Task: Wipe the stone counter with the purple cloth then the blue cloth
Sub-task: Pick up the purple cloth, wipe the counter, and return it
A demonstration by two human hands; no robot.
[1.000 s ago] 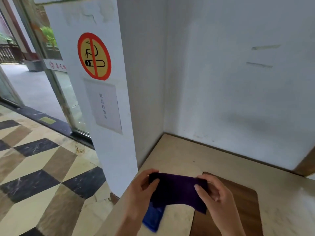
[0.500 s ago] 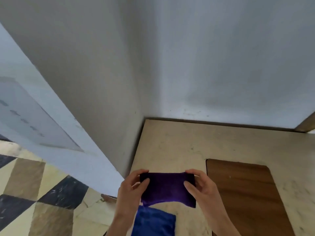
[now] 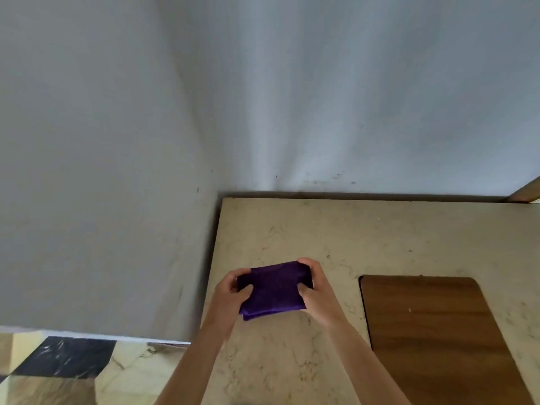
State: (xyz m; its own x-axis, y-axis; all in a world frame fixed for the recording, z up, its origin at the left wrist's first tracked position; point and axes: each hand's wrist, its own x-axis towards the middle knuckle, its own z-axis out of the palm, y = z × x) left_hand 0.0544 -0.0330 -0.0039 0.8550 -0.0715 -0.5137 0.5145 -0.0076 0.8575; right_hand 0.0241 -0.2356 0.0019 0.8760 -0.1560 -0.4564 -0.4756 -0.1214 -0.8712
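Note:
A folded purple cloth [image 3: 273,290] is held between both hands low over the beige stone counter [image 3: 365,238], near its left edge. My left hand [image 3: 230,298] grips the cloth's left side with the thumb on top. My right hand [image 3: 317,293] grips its right side the same way. I cannot tell whether the cloth touches the stone. The blue cloth is out of sight.
A brown wooden inlay [image 3: 438,331] lies in the counter to the right of my hands. White walls [image 3: 321,97] meet in a corner behind the counter, and a pillar closes its left side. A checkered tile floor [image 3: 58,369] shows at the lower left.
My view has tilted down toward the counter. Both hands carried the purple cloth forward and folded it more compactly. The blue cloth that lay below my hands has left the view.

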